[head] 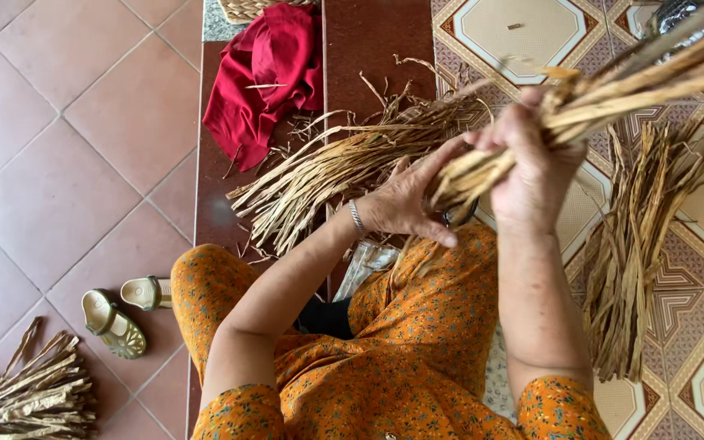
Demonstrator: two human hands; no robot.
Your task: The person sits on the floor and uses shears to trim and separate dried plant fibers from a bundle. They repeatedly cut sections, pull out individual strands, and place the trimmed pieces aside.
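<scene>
My right hand (535, 163) is clenched around a thick bundle of dried straw-coloured strips (629, 85) that runs up to the top right corner. My left hand (407, 200), with a thin silver bracelet at the wrist, grips the cut lower end of the same bundle with thumb and fingers. Both hands are raised above my lap, which is covered by orange flowered cloth (417, 350).
A loose pile of dried strips (336, 167) lies on the dark red step ahead, next to a red cloth (266, 77). Another sheaf (637, 244) lies on patterned tiles at right, a third (26, 395) bottom left. Two pale sandals (124, 314) sit left of my knee.
</scene>
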